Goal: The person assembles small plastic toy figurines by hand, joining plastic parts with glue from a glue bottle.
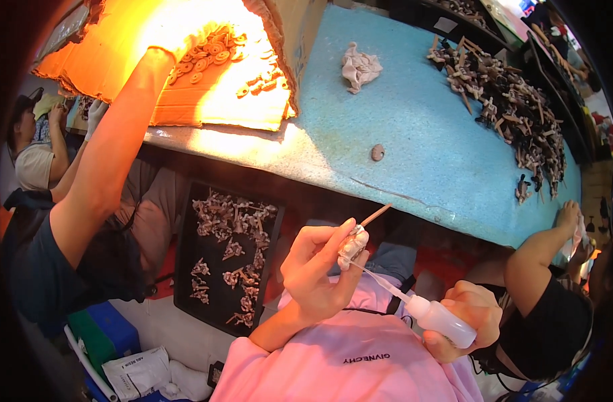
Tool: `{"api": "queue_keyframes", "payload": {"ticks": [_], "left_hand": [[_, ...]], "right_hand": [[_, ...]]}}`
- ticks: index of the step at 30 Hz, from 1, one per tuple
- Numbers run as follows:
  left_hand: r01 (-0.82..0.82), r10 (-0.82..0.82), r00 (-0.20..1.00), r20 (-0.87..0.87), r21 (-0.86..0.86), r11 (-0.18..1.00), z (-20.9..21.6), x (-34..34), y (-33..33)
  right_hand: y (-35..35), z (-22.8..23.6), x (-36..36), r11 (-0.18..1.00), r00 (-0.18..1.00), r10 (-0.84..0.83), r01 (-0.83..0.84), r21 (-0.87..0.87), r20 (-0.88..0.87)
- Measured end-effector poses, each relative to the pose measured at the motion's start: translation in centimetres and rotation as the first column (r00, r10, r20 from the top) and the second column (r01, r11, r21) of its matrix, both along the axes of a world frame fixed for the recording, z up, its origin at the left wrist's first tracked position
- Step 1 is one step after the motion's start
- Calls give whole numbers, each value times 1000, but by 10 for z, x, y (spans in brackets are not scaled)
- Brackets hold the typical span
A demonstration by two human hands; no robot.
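Above my lap, my left hand [314, 275] pinches a small pale figurine [353, 245] between thumb and fingers. A thin brown stick [376, 214] juts from the figurine toward the table edge. My right hand [479, 307] is wrapped around a small white squeeze bottle [445, 321], tilted with its long narrow nozzle [385, 284] pointing at the figurine. The nozzle's tip meets or nearly meets the figurine's lower side; I cannot tell whether liquid is coming out.
A blue-topped table [413, 127] holds a crumpled white cloth [360, 67], a small brown oval piece [377, 153] and a pile of figurines [507, 100]. On the left, a co-worker's arm [115, 147] reaches into a brightly lit cardboard box [219, 114] of discs. Below stands a black tray [209, 271] of figurines.
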State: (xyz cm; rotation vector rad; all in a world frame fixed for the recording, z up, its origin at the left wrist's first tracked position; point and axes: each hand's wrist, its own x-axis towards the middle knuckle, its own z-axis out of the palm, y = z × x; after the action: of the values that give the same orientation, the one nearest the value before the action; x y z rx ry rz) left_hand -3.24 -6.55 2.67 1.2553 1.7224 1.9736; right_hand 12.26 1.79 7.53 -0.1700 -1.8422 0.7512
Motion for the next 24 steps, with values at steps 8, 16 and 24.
{"api": "queue_keyframes", "payload": {"ticks": [8, 16, 24], "left_hand": [[-1, 1, 1000, 9, -4, 1000, 2, 0, 1], [-12, 12, 1000, -15, -36, 999, -1, -1, -1], [16, -17, 1000, -4, -52, 998, -1, -2, -4]], "right_hand": [[-1, 5, -5, 999, 996, 13, -9, -40, 87], [0, 2, 0, 1000, 996, -11, 11, 2, 93], [-3, -4, 1, 993, 993, -116, 116, -20, -3]]}}
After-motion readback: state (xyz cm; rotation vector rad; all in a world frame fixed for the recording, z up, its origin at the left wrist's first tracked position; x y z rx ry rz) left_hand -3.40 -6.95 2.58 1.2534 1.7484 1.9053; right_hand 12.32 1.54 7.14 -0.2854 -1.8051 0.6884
